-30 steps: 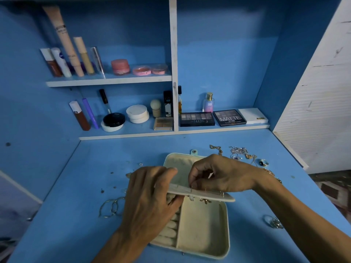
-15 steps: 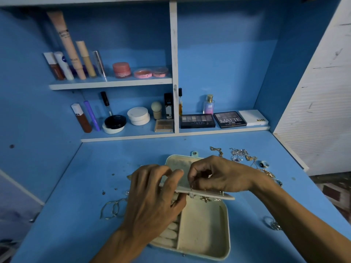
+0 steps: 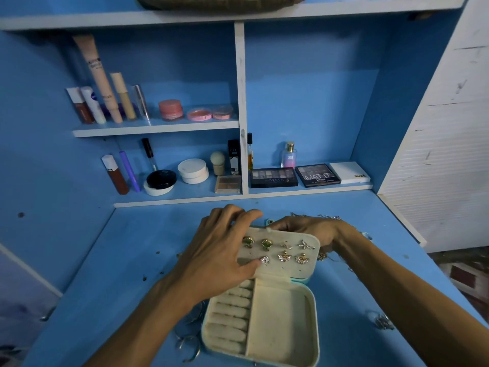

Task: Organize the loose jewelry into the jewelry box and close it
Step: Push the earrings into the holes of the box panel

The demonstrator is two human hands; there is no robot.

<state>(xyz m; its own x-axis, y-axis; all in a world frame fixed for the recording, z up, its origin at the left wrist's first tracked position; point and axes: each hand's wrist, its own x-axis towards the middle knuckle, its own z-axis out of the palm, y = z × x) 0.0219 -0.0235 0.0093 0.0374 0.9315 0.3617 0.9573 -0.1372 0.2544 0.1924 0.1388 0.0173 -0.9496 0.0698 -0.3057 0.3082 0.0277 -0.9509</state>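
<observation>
The cream jewelry box point(image 3: 280, 332) lies open on the blue desk, with ring rolls on its left and a bare compartment on its right. Its earring panel point(image 3: 296, 270) is folded back over the lid and carries several stud earrings point(image 3: 284, 256). My left hand point(image 3: 219, 258) presses on the panel's left side, thumb beside a stud. My right hand point(image 3: 307, 230) grips the panel's far edge, fingers curled behind it. Silver hoops point(image 3: 189, 337) lie left of the box. A ring point(image 3: 382, 323) lies to its right. Chains point(image 3: 328, 217) sit behind my right hand.
Two shelves at the back hold makeup tubes, pink jars point(image 3: 170, 109), compacts, a perfume bottle point(image 3: 289, 154) and eyeshadow palettes point(image 3: 317, 175). A white wall point(image 3: 449, 154) bounds the desk on the right. Small beads are scattered on the desk's left.
The earring panel has swung from edge-on over the tray to lying back on the lid, showing its studs. Both hands moved away from me with it. The camera tilted up.
</observation>
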